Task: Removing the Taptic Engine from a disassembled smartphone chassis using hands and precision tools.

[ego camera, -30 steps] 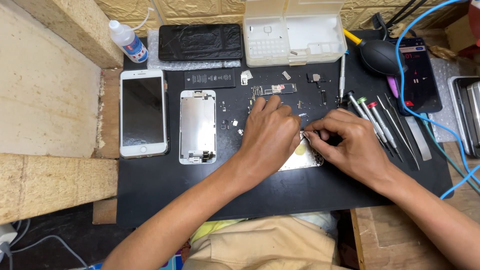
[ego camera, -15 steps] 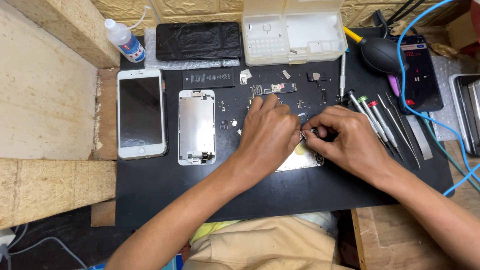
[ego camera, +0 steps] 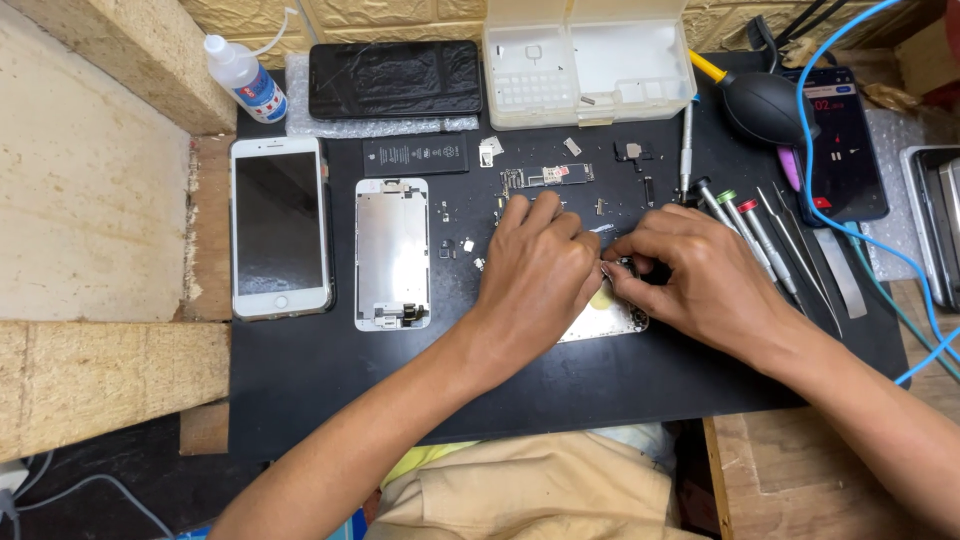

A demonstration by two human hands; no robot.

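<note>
— What did the frame show at the counter?

— Both hands met over an opened phone shell (ego camera: 612,318) lying on the black mat (ego camera: 300,380). The left hand (ego camera: 535,275) lay flat across the shell, fingers curled down onto it. The right hand (ego camera: 700,275) pinched something small at the shell's upper edge; what it gripped was too small to make out.

— So the hands were together?

— Touching, fingertip to fingertip, above the shell near the middle of the mat.

— And around them?

— A bare screen frame (ego camera: 392,252) lay just left of the left hand, a white phone (ego camera: 279,226) beyond it at the mat's edge. A black battery (ego camera: 415,155) and a circuit board (ego camera: 547,179) sat above the hands, near loose small parts. Screwdrivers and tweezers (ego camera: 760,235) lay just right of the right hand. A clear parts box (ego camera: 590,60) stood open at the back, a black dust blower (ego camera: 765,105) beside it, a squeeze bottle (ego camera: 243,75) at the far left.
</note>
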